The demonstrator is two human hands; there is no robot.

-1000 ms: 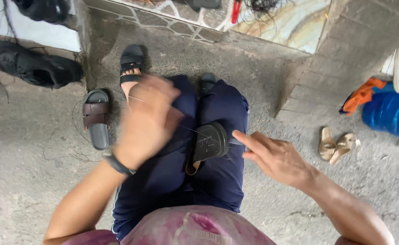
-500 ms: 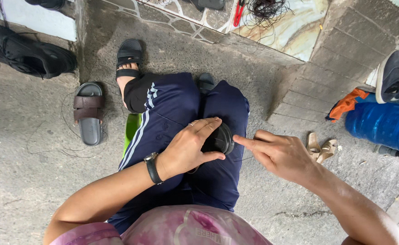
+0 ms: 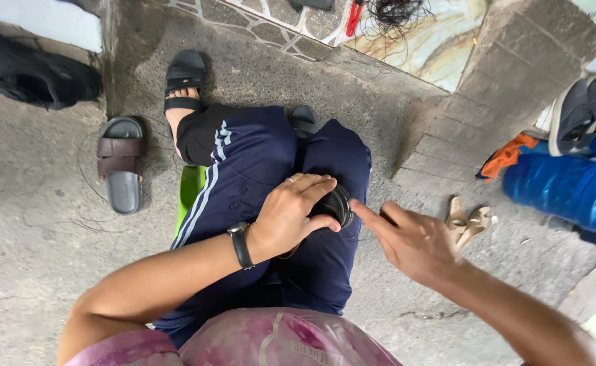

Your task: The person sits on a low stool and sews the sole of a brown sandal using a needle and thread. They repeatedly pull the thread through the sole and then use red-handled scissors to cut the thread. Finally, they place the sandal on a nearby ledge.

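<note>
I sit with my legs in dark blue trousers (image 3: pixel 257 169) stretched over a concrete floor. My left hand (image 3: pixel 294 213), a black watch on its wrist, closes over a small round black object (image 3: pixel 339 203) resting on my lap. My right hand (image 3: pixel 406 237) hovers just to the right of it, fingers spread, the index fingertip almost touching the object's edge. Most of the black object is hidden under my left fingers.
A brown slide sandal (image 3: pixel 120 169) lies to the left, and black shoes (image 3: pixel 33 71) sit at the far left. My foot wears a black sandal (image 3: pixel 184 78). Tan sandals (image 3: pixel 467 220), an orange item (image 3: pixel 508 154) and a blue bag (image 3: pixel 569 190) lie at the right. Something green (image 3: pixel 191 193) shows under my leg.
My left hand came down from in front of the camera onto the black object and now grips it. The right hand stays beside it, moving slightly closer.
</note>
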